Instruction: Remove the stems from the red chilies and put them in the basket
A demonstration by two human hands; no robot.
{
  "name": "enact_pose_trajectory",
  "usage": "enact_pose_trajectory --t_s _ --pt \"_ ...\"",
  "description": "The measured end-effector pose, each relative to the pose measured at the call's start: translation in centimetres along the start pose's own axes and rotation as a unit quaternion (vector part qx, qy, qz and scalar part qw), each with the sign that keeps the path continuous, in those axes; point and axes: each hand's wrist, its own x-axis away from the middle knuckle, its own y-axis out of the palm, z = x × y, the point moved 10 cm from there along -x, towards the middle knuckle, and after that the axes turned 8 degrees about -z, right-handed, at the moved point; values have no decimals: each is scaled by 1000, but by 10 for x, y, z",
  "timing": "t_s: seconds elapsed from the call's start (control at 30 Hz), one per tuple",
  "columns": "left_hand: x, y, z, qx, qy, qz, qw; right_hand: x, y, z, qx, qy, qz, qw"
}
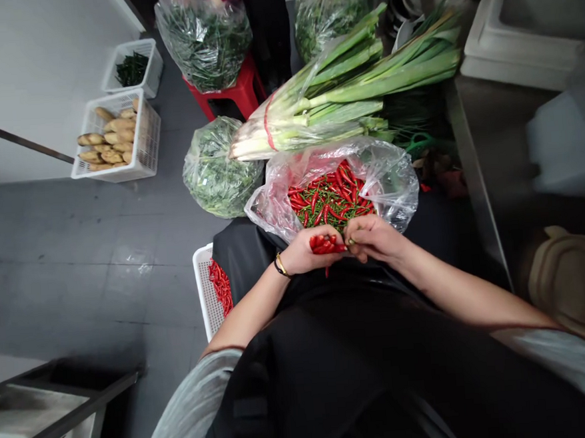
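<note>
Green-and-white leeks (325,106), bound by a red band, spread across the upper middle of the frame, the largest bundle near the hands. Just below them, at centre, a clear plastic bag (400,178) gapes around a heap of slim red chillies (328,196) with green stalks. Its film looks thin and limp, so it would likely sag if lifted by one edge; gathering the rim from both sides seems safer. Left of lower centre, a white perforated basket (201,285) holds more red chillies, partly hidden by dark cloth; its rim should be stiff enough to grip.

At the bag's near edge, the left hand (305,251) curls its fingers around a small bunch of red chillies. The right hand (378,238) meets it there, thumb and fingers drawn into a narrow pinch; whether a stalk sits between those tips is too small to tell.

Each pod is probably very light, with glossy skin that could slip and flesh that is firm yet easily split. A loose palm grip around the middle should suit the bunch, with a fingertip pinch for the thin stalks, the smallest parts.
</note>
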Motion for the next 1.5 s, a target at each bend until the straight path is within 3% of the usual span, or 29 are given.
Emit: enact_pose_trajectory --t_s 0.07,0.1,0.17,0.23,0.33,0.43,0.6,0.7,0.8,0.83,0.9,0.97,1.0,1.13,1.2,1.27,1.37,1.43,1.5 --pt "2 -13 -7 87 3 39 995 0 -20 -10 157 -4 -1 988" --pt "3 -22 -12 133 2 64 989 -1 -34 -17 275 -2 20 961" --pt "5 -38 -23 195 -9 111 974 -6 -58 -29 496 17 76 865" --pt "5 -50 -31 207 -31 150 966 -17 -67 -26 638 52 80 764" --pt "3 -60 -33 159 -53 190 967 -39 -59 0 721 104 -9 686" --pt "-5 -62 -21 61 -20 207 976 -45 -57 3 738 123 -16 663" --pt "-24 -39 7 -203 36 166 964 -25 -28 -31 718 35 5 695" --pt "-27 -15 7 -284 22 85 955 -9 2 -34 640 -30 -30 768" --pt "-15 7 1 -213 22 -17 977 5 31 -22 442 -74 -119 886" --pt "-9 11 0 -170 26 -36 984 7 35 -17 370 -69 -143 915" --pt "2 5 -1 -69 36 -25 997 6 32 -8 279 -28 -169 945" --pt "8 -12 -4 38 40 32 998 -6 15 -3 307 18 -152 939" --pt "10 -23 -7 85 39 66 993 -16 0 -3 362 43 -120 924" --pt "10 -52 -18 160 9 155 975 -63 -63 -7 563 166 73 806" --pt "11 -62 -20 167 2 197 966 -82 -74 1 576 207 112 783" --pt "14 -71 -23 179 2 242 954 -92 -78 15 530 221 120 810" --pt "15 -74 -32 196 -13 266 944 -83 -79 34 320 211 133 914" --pt "8 -67 -40 206 -30 251 945 -67 -71 33 180 162 142 960" --pt "-3 -54 -47 219 -39 220 950 -52 -55 13 151 73 138 976"
